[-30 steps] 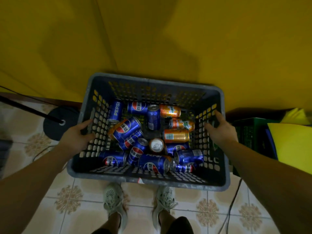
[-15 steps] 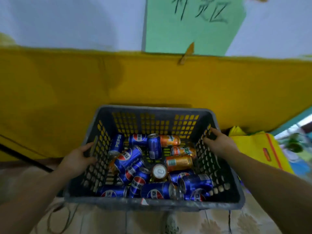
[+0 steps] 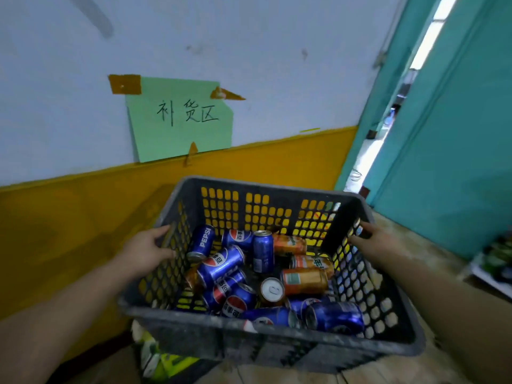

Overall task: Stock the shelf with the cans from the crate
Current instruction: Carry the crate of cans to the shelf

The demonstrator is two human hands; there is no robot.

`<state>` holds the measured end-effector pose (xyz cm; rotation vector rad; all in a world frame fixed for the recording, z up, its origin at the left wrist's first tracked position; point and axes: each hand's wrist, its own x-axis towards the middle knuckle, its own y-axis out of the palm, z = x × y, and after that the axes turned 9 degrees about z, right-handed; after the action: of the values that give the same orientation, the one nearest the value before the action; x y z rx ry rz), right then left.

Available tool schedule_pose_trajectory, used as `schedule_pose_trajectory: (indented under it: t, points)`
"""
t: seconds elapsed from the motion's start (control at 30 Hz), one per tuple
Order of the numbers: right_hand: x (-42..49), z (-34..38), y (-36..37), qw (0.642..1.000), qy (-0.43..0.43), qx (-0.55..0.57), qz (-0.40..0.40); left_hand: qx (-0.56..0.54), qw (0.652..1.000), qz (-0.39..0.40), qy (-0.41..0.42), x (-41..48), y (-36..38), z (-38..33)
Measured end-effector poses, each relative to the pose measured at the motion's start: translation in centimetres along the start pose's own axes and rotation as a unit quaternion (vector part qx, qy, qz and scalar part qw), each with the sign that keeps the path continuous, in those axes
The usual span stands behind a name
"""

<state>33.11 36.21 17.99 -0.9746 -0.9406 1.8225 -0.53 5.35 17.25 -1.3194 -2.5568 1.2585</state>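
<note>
A dark grey perforated plastic crate [image 3: 266, 335] hangs in front of me, lifted off the floor. My left hand [image 3: 144, 249] grips its left rim and my right hand [image 3: 378, 242] grips its right rim. Inside lie several blue Pepsi cans [image 3: 220, 266] in a loose pile on the left and front. Several orange cans [image 3: 304, 281] lie on the right side of the pile. One blue can [image 3: 262, 250] stands upright near the middle. No shelf is in view.
A white and yellow wall with a green paper sign [image 3: 180, 119] stands straight ahead. A teal door [image 3: 448, 139] with a bright gap is on the right. Yellow-green packaging [image 3: 163, 361] lies below the crate. Some goods sit at the far right edge [image 3: 496, 261].
The crate has risen from the tiled floor with both hands on its rims. My view has tilted up and turned right, so the sign and the teal door now show.
</note>
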Motion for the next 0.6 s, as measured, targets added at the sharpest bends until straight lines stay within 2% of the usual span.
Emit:
schedule_pose_trajectory:
  t: [0.3, 0.6]
  points:
    - [-5.3, -18.6, -10.5, 0.992, 0.122, 0.015, -0.035, 0.068, 0.99, 0.097, 0.08, 0.3, 13.1, -16.0]
    - [-6.8, -34.2, -17.2, 0.968, 0.235, 0.055, -0.07, 0.051, 0.972, 0.188, 0.132, 1.8, 27.7, -28.9]
